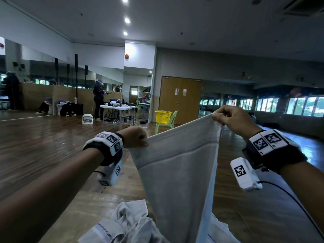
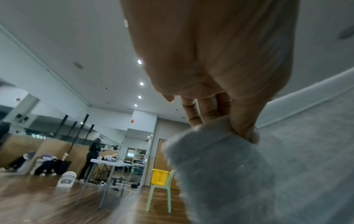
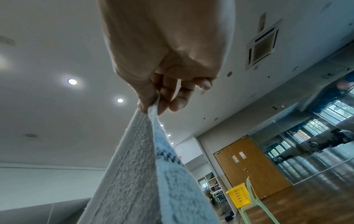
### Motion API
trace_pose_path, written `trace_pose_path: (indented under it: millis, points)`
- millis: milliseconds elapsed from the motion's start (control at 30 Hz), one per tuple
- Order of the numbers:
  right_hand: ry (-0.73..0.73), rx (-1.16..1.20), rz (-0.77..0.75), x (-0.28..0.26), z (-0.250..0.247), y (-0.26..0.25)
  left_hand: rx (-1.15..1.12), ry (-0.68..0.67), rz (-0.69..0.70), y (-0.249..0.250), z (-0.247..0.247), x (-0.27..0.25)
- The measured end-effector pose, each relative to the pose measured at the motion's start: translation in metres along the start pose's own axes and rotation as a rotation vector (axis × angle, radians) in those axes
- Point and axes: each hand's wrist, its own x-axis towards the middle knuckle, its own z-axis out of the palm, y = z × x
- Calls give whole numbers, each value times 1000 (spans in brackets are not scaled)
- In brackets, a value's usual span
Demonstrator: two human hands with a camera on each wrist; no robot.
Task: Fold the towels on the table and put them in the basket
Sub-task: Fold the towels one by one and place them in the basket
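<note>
Holding a towel (image 1: 177, 165) up, our left hand (image 1: 134, 137) and right hand (image 1: 234, 118) each pinch a top corner.

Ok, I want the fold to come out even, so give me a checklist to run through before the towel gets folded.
1. Left hand pinches a top corner of the grey towel: ok.
2. Right hand pinches the other top corner: ok.
3. Corners level: not ok, the right one is held higher.
4. Top edge taut: not ok, it sags slightly between the hands.
5. Lower end clear of the other towels heaped below: cannot tell, it runs out of the head view.
6. Yellow basket ready: ok, it stands on a green chair across the room, far from the hands.
</note>
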Motion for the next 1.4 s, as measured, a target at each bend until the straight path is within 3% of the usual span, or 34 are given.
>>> trace_pose_path:
  millis: [133,333,767,1033,1300,1400]
  points:
    - [17,9,14,-8,-18,-3,9,33,-18,-12,-17,-19]
    - [102,-44,15,-24,-59,-28,-270,373,35,-3,-73,-62]
    - [162,-165,-114,-67,-123,-111,-150,688,35,26,-164,-144]
    - [166,-166,-126,-40,-105,-92,-98,703,-16,11,-162,-117]
    - [-5,-187,11,-6,-14,-4,-37,503,-61,-37,-72,-55]
    - [9,-214,34,1,13,18,-50,509,-103,-50,-45,-36]
